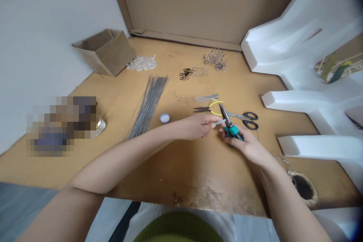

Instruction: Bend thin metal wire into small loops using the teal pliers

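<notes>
While right fingers [237,142] hold pliers [231,130], strip [220,122] seemingly between left fingers [209,118]

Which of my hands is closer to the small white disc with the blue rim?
Left. Your left hand is just right of the disc; your right hand, holding the teal-handled pliers, is farther right.

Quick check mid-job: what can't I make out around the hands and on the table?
All in the head view:
- Teal-handled pliers: grips partly covered by the right hand.
- Pale strip: near end hidden in the left hand.
- Grey wires: some lower ends behind the left forearm.
- Cardboard box: bottom hidden by its walls.
- Pixelated patch: contents masked.
</notes>
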Demonstrator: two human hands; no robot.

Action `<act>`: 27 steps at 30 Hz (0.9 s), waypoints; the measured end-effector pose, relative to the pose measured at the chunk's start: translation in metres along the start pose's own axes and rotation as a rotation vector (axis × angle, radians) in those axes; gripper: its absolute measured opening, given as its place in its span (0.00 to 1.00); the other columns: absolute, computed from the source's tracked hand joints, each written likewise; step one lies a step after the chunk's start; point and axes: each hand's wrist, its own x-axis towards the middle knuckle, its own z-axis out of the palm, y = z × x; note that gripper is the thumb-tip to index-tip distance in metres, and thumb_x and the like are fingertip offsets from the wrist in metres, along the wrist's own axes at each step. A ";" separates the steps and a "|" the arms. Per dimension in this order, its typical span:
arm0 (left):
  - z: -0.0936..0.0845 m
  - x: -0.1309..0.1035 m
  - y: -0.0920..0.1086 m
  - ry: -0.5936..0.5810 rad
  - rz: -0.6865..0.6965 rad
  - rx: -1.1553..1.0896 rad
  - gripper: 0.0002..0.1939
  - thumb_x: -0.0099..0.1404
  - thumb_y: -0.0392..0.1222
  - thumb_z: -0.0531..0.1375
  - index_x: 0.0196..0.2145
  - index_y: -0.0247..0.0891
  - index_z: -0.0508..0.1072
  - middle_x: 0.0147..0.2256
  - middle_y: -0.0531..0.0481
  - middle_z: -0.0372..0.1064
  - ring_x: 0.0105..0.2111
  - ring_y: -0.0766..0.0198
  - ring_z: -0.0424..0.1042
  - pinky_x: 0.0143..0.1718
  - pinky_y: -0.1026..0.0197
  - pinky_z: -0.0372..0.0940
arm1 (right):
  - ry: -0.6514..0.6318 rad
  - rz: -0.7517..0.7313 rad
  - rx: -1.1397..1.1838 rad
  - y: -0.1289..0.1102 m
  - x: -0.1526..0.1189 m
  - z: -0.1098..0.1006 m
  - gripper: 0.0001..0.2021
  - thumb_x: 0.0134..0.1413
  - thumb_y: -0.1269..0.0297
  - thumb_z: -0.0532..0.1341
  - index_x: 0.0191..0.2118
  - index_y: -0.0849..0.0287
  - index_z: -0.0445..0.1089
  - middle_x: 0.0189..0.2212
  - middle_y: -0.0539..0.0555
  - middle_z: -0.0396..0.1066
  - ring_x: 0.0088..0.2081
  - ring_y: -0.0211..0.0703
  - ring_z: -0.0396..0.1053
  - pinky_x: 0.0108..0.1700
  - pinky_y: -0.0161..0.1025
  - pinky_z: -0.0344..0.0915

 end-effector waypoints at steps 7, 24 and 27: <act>0.000 -0.002 0.006 -0.029 0.029 -0.098 0.15 0.60 0.29 0.44 0.40 0.33 0.66 0.26 0.54 0.62 0.24 0.72 0.57 0.28 0.69 0.55 | -0.106 0.016 0.121 -0.004 0.000 -0.005 0.12 0.43 0.72 0.55 0.37 0.60 0.66 0.34 0.53 0.68 0.39 0.45 0.65 0.45 0.41 0.60; 0.001 -0.003 0.001 0.011 -0.044 0.031 0.17 0.61 0.32 0.45 0.46 0.37 0.65 0.19 0.58 0.51 0.19 0.72 0.51 0.22 0.70 0.51 | 0.151 0.062 -0.284 -0.008 -0.001 0.005 0.14 0.51 0.56 0.55 0.40 0.58 0.68 0.20 0.46 0.63 0.22 0.37 0.57 0.25 0.33 0.56; 0.000 -0.003 -0.002 0.014 -0.023 0.025 0.16 0.62 0.34 0.45 0.46 0.37 0.65 0.21 0.57 0.54 0.20 0.72 0.52 0.23 0.70 0.52 | 0.231 0.046 -0.367 -0.010 0.000 0.009 0.14 0.51 0.55 0.54 0.38 0.59 0.69 0.17 0.46 0.60 0.19 0.36 0.55 0.23 0.33 0.54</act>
